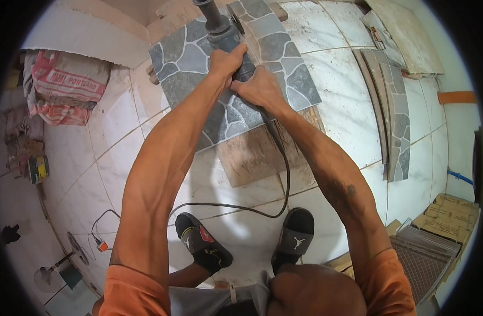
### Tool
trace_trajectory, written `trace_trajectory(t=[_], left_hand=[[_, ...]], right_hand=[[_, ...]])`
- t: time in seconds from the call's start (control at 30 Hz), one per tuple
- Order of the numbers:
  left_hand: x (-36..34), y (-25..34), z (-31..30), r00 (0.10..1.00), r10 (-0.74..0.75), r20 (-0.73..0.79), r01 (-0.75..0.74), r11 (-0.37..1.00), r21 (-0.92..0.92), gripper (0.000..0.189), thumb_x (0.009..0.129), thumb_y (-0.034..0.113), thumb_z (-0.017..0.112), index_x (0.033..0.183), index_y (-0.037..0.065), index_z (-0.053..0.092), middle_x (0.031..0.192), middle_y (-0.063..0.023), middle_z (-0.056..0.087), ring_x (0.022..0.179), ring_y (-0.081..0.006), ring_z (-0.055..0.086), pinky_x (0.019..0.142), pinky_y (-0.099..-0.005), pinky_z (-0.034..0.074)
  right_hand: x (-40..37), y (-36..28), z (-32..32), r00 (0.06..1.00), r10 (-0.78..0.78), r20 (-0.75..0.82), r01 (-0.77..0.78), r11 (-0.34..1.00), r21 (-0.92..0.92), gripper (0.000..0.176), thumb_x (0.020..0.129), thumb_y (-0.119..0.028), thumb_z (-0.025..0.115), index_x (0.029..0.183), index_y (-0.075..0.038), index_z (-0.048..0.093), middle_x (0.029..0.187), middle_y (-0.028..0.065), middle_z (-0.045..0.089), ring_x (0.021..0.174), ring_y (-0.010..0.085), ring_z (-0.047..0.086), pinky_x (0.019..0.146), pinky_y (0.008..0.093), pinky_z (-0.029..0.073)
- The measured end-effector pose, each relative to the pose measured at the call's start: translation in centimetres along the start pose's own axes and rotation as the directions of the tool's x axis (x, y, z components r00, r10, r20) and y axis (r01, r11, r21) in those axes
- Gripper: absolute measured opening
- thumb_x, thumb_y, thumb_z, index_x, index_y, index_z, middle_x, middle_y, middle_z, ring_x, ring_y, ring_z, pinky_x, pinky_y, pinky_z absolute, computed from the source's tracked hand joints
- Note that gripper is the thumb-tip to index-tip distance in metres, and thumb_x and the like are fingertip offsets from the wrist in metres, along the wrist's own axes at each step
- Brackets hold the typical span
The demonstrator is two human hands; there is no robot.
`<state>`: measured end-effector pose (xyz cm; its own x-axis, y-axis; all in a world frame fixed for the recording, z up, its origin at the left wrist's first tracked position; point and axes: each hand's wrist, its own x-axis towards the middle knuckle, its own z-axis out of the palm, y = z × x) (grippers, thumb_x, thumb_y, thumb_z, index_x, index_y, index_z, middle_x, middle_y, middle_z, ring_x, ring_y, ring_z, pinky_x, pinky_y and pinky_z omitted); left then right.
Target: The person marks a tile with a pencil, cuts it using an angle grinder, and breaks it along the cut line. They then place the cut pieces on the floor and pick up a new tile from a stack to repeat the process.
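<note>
Both my hands are closed around an angle grinder point(227, 41) over a grey stone-patterned tile point(175, 87). My left hand point(227, 63) grips the grinder's body nearer its head. Farther back, my right hand point(260, 89) wraps the rear end, where the black cord point(284, 152) comes out. The thin cutting disc point(235, 20) stands on edge at the tile's far part, beside a pale dusty strip. I cannot make out whether the disc touches the tile. Under the tile's near edge lies a wooden board point(249, 158).
Cut tile strips point(399, 121) lie on the floor at right. Printed cement bags point(70, 79) are at left. The cord loops in front of my feet point(204, 239). An orange plug point(101, 245) lies at lower left, near a fan point(49, 279). Cardboard boxes point(447, 218) stand at lower right.
</note>
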<state>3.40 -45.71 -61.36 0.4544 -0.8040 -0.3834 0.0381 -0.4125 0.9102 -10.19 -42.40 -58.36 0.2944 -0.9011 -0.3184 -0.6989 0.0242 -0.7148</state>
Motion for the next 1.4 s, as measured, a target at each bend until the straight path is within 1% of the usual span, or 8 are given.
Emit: trace_trajectory(t=[0.6, 0.7, 0.8, 0.87, 1.1, 1.2, 1.3, 1.4], left_hand=[[-3.1, 0.7, 0.6, 0.998, 0.001, -0.067, 0.002, 0.999, 0.049, 0.042, 0.075, 0.023, 0.076, 0.09, -0.014, 0.066, 0.083, -0.0144, 0.067, 0.066, -0.0213, 0.064, 0.057, -0.0365, 0.053], [-3.7, 0.0, 0.7, 0.999, -0.014, -0.037, 0.014, 1.0, 0.003, 0.041, 0.075, 0.023, 0.076, 0.088, -0.015, 0.065, 0.081, -0.0145, 0.066, 0.065, -0.0213, 0.064, 0.056, -0.0368, 0.052], [-3.9, -0.6, 0.7, 1.0, 0.004, -0.022, -0.004, 1.0, -0.011, 0.043, 0.075, 0.023, 0.075, 0.086, -0.017, 0.065, 0.082, -0.0168, 0.067, 0.067, -0.022, 0.065, 0.057, -0.0377, 0.052], [-4.5, 0.1, 0.7, 1.0, -0.022, -0.021, 0.022, 1.0, -0.003, 0.045, 0.074, 0.023, 0.075, 0.086, -0.019, 0.065, 0.087, -0.021, 0.069, 0.073, -0.023, 0.067, 0.062, -0.0391, 0.053], [-5.2, -0.2, 0.7, 0.999, -0.041, -0.022, 0.042, 0.999, 0.01, 0.046, 0.074, 0.024, 0.075, 0.086, -0.02, 0.065, 0.087, -0.0214, 0.069, 0.073, -0.0231, 0.067, 0.061, -0.0391, 0.053], [-5.2, -0.8, 0.8, 1.0, -0.022, -0.01, 0.022, 1.0, -0.001, 0.047, 0.074, 0.024, 0.075, 0.087, -0.02, 0.064, 0.088, -0.022, 0.068, 0.073, -0.023, 0.067, 0.061, -0.0392, 0.053], [-4.7, -1.4, 0.9, 0.999, -0.023, -0.024, 0.023, 1.0, 0.006, 0.049, 0.074, 0.024, 0.075, 0.088, -0.021, 0.063, 0.088, -0.0218, 0.068, 0.072, -0.0229, 0.066, 0.06, -0.0393, 0.053], [-5.1, -1.4, 1.1, 0.999, -0.016, -0.04, 0.016, 1.0, 0.018, 0.046, 0.076, 0.024, 0.075, 0.088, -0.018, 0.064, 0.085, -0.0189, 0.067, 0.069, -0.0218, 0.065, 0.058, -0.0388, 0.052]], right_hand=[[-2.1, 0.3, -0.3, 0.999, -0.006, -0.041, 0.005, 1.0, -0.014, 0.074, 0.068, -0.049, 0.08, 0.105, 0.013, 0.065, 0.106, 0.0329, 0.068, 0.103, 0.0433, 0.068, 0.088, 0.0456, 0.055], [-2.8, 0.8, -0.3, 1.0, 0.002, 0.011, -0.002, 1.0, 0.009, 0.087, 0.068, -0.054, 0.079, 0.112, 0.018, 0.06, 0.111, 0.038, 0.064, 0.108, 0.0476, 0.064, 0.093, 0.0475, 0.051], [-3.4, 0.7, -0.5, 1.0, 0.03, 0.006, -0.03, 0.999, -0.027, 0.079, 0.068, -0.05, 0.08, 0.111, 0.013, 0.062, 0.107, 0.0324, 0.068, 0.103, 0.0434, 0.068, 0.088, 0.0458, 0.055], [-3.4, 0.6, -0.4, 1.0, 0.028, -0.009, -0.028, 0.999, -0.034, 0.079, 0.069, -0.05, 0.079, 0.112, 0.013, 0.061, 0.107, 0.0323, 0.068, 0.103, 0.0435, 0.068, 0.088, 0.0457, 0.055], [-4.2, 1.0, -0.3, 0.999, 0.034, -0.009, -0.034, 0.999, -0.02, 0.076, 0.069, -0.045, 0.077, 0.114, 0.014, 0.06, 0.106, 0.0318, 0.068, 0.102, 0.0434, 0.068, 0.087, 0.045, 0.055], [-4.6, 1.2, -0.8, 0.997, 0.047, 0.067, -0.047, 0.999, -0.003, 0.091, 0.068, -0.057, 0.078, 0.118, 0.016, 0.057, 0.116, 0.0357, 0.063, 0.111, 0.0461, 0.063, 0.094, 0.0465, 0.051], [-4.7, 1.0, -0.4, 0.999, 0.03, -0.018, -0.031, 0.999, -0.034, 0.076, 0.069, -0.046, 0.077, 0.113, 0.014, 0.059, 0.105, 0.0311, 0.068, 0.101, 0.0432, 0.068, 0.087, 0.0448, 0.055], [-5.3, 1.1, -0.8, 1.0, 0.016, 0.015, -0.016, 1.0, -0.001, 0.078, 0.069, -0.047, 0.078, 0.113, 0.014, 0.059, 0.107, 0.0312, 0.068, 0.102, 0.0431, 0.068, 0.088, 0.0451, 0.055]])
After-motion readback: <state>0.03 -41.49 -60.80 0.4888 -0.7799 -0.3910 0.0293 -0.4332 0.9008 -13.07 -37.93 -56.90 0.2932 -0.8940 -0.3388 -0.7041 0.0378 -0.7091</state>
